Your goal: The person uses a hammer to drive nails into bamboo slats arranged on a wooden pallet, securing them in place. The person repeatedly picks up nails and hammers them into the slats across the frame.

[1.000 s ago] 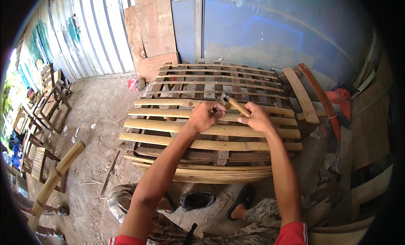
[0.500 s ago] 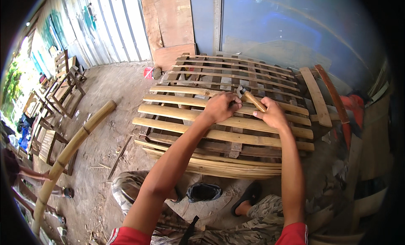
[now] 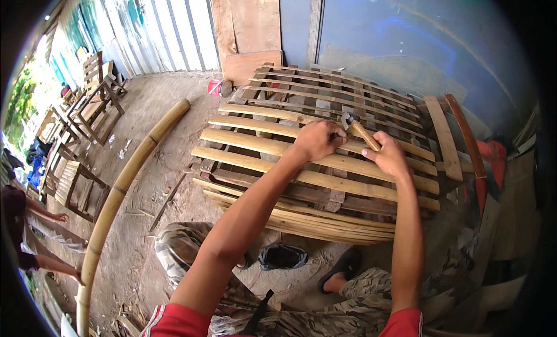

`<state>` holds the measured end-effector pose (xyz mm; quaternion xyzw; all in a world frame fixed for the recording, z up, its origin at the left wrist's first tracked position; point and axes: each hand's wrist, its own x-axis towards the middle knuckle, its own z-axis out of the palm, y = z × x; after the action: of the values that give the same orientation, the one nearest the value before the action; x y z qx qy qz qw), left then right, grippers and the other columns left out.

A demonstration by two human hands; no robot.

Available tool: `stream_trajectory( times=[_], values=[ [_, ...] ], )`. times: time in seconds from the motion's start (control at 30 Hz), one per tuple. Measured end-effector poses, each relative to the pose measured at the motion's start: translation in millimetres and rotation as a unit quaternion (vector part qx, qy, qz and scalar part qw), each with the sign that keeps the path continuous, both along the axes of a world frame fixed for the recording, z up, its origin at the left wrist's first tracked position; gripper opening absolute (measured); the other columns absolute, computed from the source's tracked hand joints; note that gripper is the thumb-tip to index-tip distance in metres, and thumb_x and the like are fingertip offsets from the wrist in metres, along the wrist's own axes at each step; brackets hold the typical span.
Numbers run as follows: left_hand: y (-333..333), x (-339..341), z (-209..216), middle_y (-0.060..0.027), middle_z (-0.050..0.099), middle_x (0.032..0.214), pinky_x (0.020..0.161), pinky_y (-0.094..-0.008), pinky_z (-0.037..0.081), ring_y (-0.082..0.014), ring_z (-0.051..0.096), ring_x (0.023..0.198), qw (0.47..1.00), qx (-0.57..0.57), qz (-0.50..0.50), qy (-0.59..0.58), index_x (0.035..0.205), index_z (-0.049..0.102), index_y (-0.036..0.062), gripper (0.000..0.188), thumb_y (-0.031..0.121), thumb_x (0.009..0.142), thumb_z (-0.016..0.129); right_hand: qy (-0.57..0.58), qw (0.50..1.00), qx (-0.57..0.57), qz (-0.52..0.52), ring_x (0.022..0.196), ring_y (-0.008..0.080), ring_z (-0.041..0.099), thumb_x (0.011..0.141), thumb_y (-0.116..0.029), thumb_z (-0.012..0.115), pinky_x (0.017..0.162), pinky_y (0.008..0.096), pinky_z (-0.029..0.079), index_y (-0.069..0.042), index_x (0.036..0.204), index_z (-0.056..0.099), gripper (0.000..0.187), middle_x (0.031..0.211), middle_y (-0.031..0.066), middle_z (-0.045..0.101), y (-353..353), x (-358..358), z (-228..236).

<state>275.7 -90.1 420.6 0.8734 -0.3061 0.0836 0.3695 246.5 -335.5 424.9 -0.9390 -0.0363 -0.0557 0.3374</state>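
Note:
My right hand is wrapped round the wooden handle of a hammer, its metal head tilted up and to the left, just beside my other hand. My left hand rests over the bamboo slats with thumb and fingertips pinched together; what they hold, if anything, is too small to make out. Several split slats lie crosswise over a dark wooden frame. At its far side, thinner strips cross the same frame.
More bamboo strips are stacked along the near edge. On the left, another person's hand touches a long bamboo pole. Wooden chairs stand farther back. A red can and a black bag sit on the floor.
The bamboo pole at the left has swung rightward and more upright, and the other person has shifted. My view has moved slightly; both my hands and the hammer keep nearly the same pose over the slats.

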Motion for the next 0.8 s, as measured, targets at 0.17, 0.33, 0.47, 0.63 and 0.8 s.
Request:
stream_trajectory(
  times=[0.17, 0.33, 0.47, 0.63, 0.8],
  values=[
    [3.9, 3.1, -5.2, -0.0092, 0.074, 0.109, 0.090, -0.0393, 0.052, -0.0306, 0.068, 0.104, 1.000, -0.009, -0.008, 0.004, 0.102, 0.077, 0.0140, 0.023, 0.033, 0.092, 0.070, -0.002, 1.000, -0.012, -0.005, 0.091, 0.0281, 0.068, 0.082, -0.021, 0.084, 0.082, 0.0397, 0.052, 0.000, 0.110, 0.065, 0.040, 0.099, 0.0159, 0.072, 4.7, -0.2, 0.0],
    [-0.1, 2.1, -1.1, -0.0093, 0.073, 0.110, 0.091, -0.0384, 0.053, -0.0307, 0.068, 0.104, 1.000, 0.000, -0.003, 0.009, 0.103, 0.078, 0.0147, 0.022, 0.032, 0.092, 0.069, 0.011, 1.000, 0.022, 0.011, 0.089, 0.0288, 0.069, 0.083, -0.019, 0.082, 0.081, 0.0398, 0.052, -0.001, 0.105, 0.066, 0.033, 0.096, 0.0155, 0.072, -5.0, 4.7, 2.2],
    [3.5, 6.7, -2.8, -0.0090, 0.073, 0.111, 0.092, -0.0386, 0.053, -0.0312, 0.068, 0.105, 0.999, -0.007, -0.015, 0.030, 0.106, 0.078, 0.0158, 0.022, 0.031, 0.092, 0.069, -0.030, 0.998, 0.035, -0.029, 0.079, 0.0199, 0.065, 0.084, -0.014, 0.080, 0.074, 0.0357, 0.051, -0.001, 0.098, 0.062, 0.026, 0.087, 0.0100, 0.069, -3.0, -1.8, 18.9],
    [4.3, 6.2, -7.0, -0.0094, 0.073, 0.112, 0.092, -0.0417, 0.054, -0.0323, 0.068, 0.105, 1.000, 0.020, 0.009, 0.010, 0.104, 0.077, 0.0170, 0.022, 0.031, 0.092, 0.067, 0.071, 0.989, 0.051, -0.120, 0.076, 0.0178, 0.067, 0.092, -0.024, 0.074, 0.068, 0.0387, 0.053, -0.005, 0.103, 0.061, 0.025, 0.083, 0.0085, 0.068, 29.1, -23.7, 43.9],
    [4.4, 3.2, 2.2, -0.0102, 0.072, 0.116, 0.092, -0.0401, 0.054, -0.0313, 0.069, 0.107, 1.000, 0.026, -0.001, 0.017, 0.107, 0.077, 0.0154, 0.024, 0.034, 0.094, 0.069, 0.049, 0.991, 0.087, -0.093, 0.090, 0.0292, 0.068, 0.090, -0.028, 0.075, 0.082, 0.0435, 0.051, 0.004, 0.108, 0.061, 0.040, 0.092, 0.0191, 0.069, 22.3, -17.9, 18.5]
  ],
)
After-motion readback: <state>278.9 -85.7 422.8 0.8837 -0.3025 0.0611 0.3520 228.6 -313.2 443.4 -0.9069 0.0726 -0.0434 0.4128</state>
